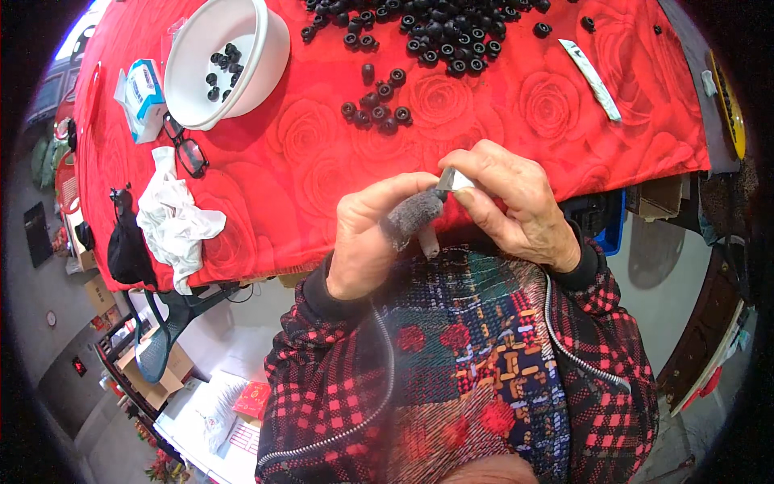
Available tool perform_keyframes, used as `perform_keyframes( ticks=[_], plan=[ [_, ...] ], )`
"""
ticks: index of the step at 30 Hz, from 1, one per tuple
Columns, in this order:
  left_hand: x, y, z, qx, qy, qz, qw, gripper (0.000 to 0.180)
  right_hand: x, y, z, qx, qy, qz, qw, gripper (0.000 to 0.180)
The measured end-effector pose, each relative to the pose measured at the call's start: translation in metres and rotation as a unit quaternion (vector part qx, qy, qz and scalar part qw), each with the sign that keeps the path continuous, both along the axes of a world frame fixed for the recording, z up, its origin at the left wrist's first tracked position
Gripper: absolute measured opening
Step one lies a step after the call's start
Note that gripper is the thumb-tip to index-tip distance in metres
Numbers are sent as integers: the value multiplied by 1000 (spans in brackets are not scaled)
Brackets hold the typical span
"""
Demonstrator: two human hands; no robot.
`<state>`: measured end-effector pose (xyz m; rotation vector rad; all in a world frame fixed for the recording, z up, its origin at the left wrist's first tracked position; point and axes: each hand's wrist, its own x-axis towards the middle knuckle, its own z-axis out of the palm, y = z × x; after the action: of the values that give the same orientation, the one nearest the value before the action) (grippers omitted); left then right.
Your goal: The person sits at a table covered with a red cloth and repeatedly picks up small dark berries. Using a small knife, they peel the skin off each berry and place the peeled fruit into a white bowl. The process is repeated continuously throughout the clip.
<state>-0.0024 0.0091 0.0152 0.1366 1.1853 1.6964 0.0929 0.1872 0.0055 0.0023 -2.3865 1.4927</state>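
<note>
Your right hand (pixel 516 206) covers most of the small grey blade (pixel 453 179); the black ring pile (pixel 439 28) is cut off at top.

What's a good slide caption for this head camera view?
Both hands work a small metal piece above a red rose-print tablecloth strewn with black rubber rings.

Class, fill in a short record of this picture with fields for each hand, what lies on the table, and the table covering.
Left hand: thumb in a grey fabric cover, pressed to a small metal blade
Right hand: pinches the same blade at the table edge
Table covering: red rose-print cloth
Loose parts: small black rings, heaped at the far edge; a smaller cluster nearer
Bowl: white bowl, a few black rings inside
Also: eyeglasses, crumpled white cloth
</note>
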Motion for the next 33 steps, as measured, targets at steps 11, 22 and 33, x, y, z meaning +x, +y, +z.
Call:
perform_keyframes(
  ticks=[11, 22, 33],
  plan=[
    [0, -2, -4, 0, -9, 4, 1000, 23, -5, 4, -5, 6, 12, 30, 999, 22],
    [-1, -3, -15, 36, -15, -4, 999, 24, -7, 8, -9, 6, 25, 40, 999, 21],
    [-12, -3, -9, -1, -16, 62, 998, 22, 3, 16, -7, -10, 11, 159, 987, 24]
  ],
)
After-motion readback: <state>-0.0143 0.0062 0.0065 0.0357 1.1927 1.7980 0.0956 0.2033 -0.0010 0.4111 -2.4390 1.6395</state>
